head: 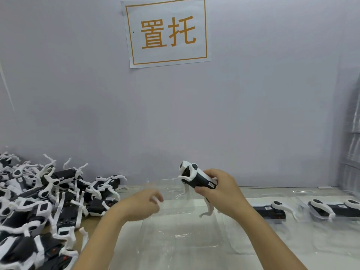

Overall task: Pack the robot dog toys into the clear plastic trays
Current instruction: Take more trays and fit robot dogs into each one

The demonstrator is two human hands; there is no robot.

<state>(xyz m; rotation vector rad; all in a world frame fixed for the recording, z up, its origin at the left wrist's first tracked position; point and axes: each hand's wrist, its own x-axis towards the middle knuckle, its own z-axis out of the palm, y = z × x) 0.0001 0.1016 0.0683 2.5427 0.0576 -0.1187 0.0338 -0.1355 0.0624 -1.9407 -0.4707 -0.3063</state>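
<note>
Head view, and I've got my right hand (220,189) wrapped round a black-and-white robot dog (196,177), fingers and thumb curled on its body, holding it up above the bench (282,248). Its head end points left and away, and its white legs dangle down over the clear tray (181,227) that sits in front of me, in the middle. My left hand (144,203) hovers just left of the dog, over the tray's left edge; it's blurred, fingers loosely curled, and I can't see it gripping anything.

Over on the left, a big heap of robot dogs (39,201) sprawls across the bench, legs sticking up every which way, reaching from the far wall down to the near edge. On the right, two more dogs lie flat in clear trays: one packed dog (272,210) just right of my forearm, and a second packed dog (335,209) at the right edge. A stack of clear trays (350,152) stands at the far right against the wall. On the wall up top, a paper sign (167,32) with orange characters in an orange border.
</note>
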